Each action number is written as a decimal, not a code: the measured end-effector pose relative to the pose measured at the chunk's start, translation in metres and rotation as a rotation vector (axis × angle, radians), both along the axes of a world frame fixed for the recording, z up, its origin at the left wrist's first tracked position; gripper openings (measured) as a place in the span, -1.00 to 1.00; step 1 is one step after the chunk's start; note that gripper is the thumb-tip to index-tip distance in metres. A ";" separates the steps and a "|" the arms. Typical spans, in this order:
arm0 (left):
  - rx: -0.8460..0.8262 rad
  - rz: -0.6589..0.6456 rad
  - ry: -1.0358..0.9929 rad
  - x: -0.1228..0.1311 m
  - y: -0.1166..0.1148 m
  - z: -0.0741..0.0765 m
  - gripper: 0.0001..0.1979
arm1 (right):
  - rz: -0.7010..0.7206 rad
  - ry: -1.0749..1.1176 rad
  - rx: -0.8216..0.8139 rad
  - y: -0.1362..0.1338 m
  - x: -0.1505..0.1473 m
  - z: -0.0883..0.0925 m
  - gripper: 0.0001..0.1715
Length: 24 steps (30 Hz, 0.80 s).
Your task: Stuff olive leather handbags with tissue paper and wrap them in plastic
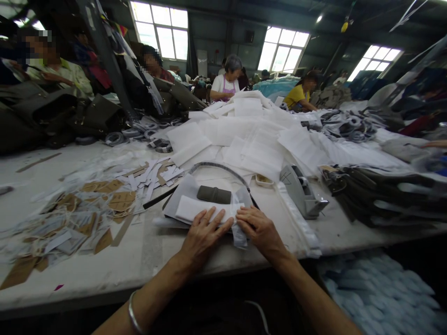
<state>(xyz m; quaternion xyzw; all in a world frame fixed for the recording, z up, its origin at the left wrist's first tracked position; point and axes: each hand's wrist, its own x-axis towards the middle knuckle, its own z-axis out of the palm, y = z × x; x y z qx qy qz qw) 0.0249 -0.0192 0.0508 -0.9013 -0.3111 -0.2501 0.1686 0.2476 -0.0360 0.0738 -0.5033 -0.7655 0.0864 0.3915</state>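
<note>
A dark bag (167, 210) lies flat with its long handle (223, 164) arched behind it, wrapped in translucent white sheeting. Its dark olive flap strap (213, 194) shows between the wrappings. Folded white foam sheet (195, 208) covers the near part, and my left hand (208, 228) rests on it with fingers spread. Close beside it, my right hand (257, 227) lies over the right end of the foam, fingers extended and slightly bent. A clear plastic strip (239, 236) runs beneath its fingertips and hangs toward the table edge.
Loose tags (120, 201) and paper strips lie left. A heap of white foam sheets (226, 130) stands behind the bag. To the right are a grey tape dispenser (300, 193), a plastic sleeve stack (300, 223) and piled dark bags (380, 195). Other people work across the table.
</note>
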 end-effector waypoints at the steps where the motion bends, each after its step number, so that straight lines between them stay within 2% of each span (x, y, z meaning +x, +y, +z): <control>1: -0.036 0.006 0.022 0.001 -0.002 0.004 -0.56 | -0.013 -0.001 0.048 -0.002 -0.001 -0.010 -0.80; 3: -0.105 0.020 0.094 0.006 -0.001 0.017 -0.58 | -0.017 -0.008 0.127 -0.007 -0.001 -0.022 -0.81; 5: -0.150 -0.005 0.184 0.012 0.005 0.031 -0.65 | -0.010 -0.030 0.173 -0.010 -0.001 -0.026 -0.81; 8: -0.224 -0.151 0.266 0.019 0.022 0.042 -0.75 | -0.031 -0.063 0.201 -0.011 -0.003 -0.024 -0.80; 11: -0.384 -0.225 0.172 0.018 0.032 0.039 -0.71 | -0.063 -0.051 0.214 -0.012 -0.004 -0.022 -0.80; 15: -0.545 -0.255 -0.090 0.011 0.027 0.028 -0.69 | -0.035 -0.011 0.153 -0.017 -0.003 -0.016 -0.78; 18: -0.582 -0.300 -0.164 0.008 0.023 0.023 -0.75 | 0.023 -0.033 0.075 -0.021 0.001 -0.006 -0.73; 22: -0.612 -0.363 -0.164 0.009 0.025 0.018 -0.60 | 0.063 -0.066 0.031 -0.025 0.008 0.007 -0.62; 24: -0.615 -0.380 -0.160 0.009 0.026 0.016 -0.59 | 0.041 -0.014 0.023 -0.032 0.013 0.011 -0.64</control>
